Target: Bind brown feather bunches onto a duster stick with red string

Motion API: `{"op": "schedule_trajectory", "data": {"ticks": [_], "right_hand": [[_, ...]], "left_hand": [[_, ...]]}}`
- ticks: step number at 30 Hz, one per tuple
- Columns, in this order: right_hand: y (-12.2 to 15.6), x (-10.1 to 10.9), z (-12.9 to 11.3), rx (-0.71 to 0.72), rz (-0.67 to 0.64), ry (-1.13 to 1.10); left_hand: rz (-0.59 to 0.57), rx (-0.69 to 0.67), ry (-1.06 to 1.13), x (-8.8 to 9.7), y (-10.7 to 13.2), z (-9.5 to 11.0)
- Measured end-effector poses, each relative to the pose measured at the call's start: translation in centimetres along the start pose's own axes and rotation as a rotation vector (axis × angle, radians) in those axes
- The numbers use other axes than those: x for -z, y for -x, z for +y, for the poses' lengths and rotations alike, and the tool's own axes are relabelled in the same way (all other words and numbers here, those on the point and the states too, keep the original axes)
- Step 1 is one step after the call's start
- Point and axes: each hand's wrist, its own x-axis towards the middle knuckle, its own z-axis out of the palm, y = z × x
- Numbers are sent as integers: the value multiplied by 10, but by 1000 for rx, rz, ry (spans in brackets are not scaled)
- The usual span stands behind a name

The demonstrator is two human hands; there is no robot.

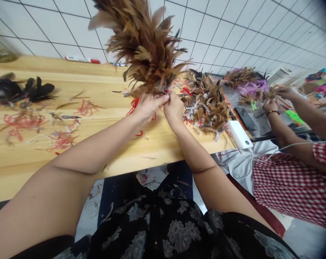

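Observation:
A thick bundle of brown feathers, shaped like a feather duster, rises from my hands and leans toward the tiled wall. My left hand is closed around its lower end. Close beside it, my right hand pinches at the same end, where a bit of red string shows between the fingertips. Loops of red string hang by my left hand over the wooden table. A heap of brown feather bunches with pale tied ends lies just right of my right hand.
Black feathers and tangled red string scraps lie at the left. A red-capped marker rests by the wall. A white power bank and a phone sit at the right, near a co-worker's hands handling feathers.

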Motion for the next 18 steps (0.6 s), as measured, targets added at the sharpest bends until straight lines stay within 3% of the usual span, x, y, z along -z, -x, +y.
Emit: {"op": "schedule_trajectory", "data": {"ticks": [5,9,14,18], "right_hand": [[-3,-5,-2,-74,14,5],[-1,-6,-5,-95,54,-56],[2,-7,-6,-80,123,-85],[3,-12,-11,-71,110,-28]], "left_hand": [[2,181,92,-2,-1,-2],[-23,79,66,-5,1,4],[31,-38,-46,-17,5,8],[82,-75,-207,-11,-2,4]]}}
